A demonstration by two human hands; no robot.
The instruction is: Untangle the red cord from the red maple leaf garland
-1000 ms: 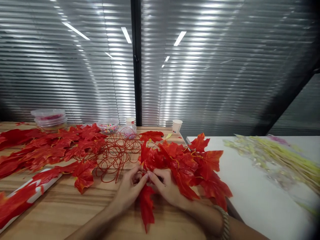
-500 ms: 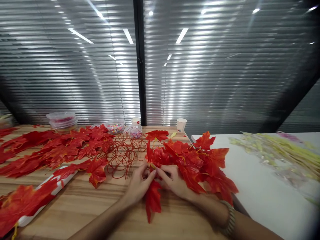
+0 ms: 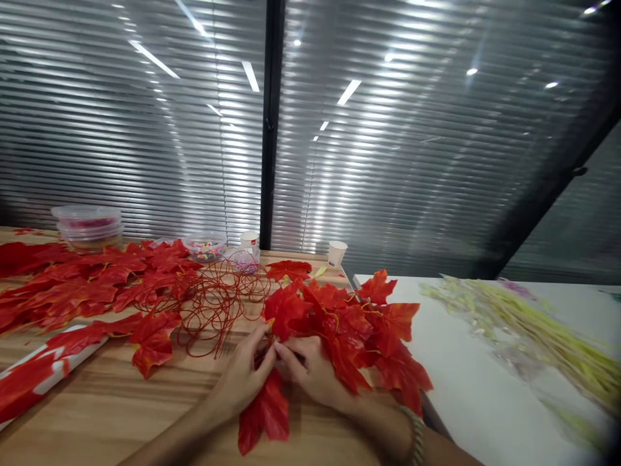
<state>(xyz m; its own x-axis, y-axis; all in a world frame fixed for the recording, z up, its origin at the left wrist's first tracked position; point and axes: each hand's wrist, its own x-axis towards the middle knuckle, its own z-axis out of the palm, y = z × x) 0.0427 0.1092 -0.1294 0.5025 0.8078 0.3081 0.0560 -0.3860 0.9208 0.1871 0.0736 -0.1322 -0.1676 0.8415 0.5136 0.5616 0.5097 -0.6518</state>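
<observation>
My left hand (image 3: 248, 370) and my right hand (image 3: 310, 370) meet over the wooden table, fingertips pinched together at the stem area of red artificial maple leaves. One red leaf (image 3: 266, 414) hangs down below the fingers toward me. Another leaf (image 3: 290, 310) rises just beyond them. To the right, touching my right hand, lies a bunch of red maple leaves (image 3: 354, 327) with thin yellow stems. What exactly sits between the fingertips is hidden. A loose tangle of thin red cord (image 3: 218, 298) lies beyond my left hand.
More red leaves (image 3: 87, 278) cover the table's left side, some over a white roll (image 3: 80, 349). Stacked plastic tubs (image 3: 90, 226), a bowl of colourful beads (image 3: 206, 247) and paper cups (image 3: 336, 253) stand at the back. Yellow stems (image 3: 543, 323) lie on the white table (image 3: 466, 388) at right.
The view has turned slightly right and tilted. Both hands keep their pinch together; the hanging leaf has swung a little, and the leaf beyond the fingers shows wider.
</observation>
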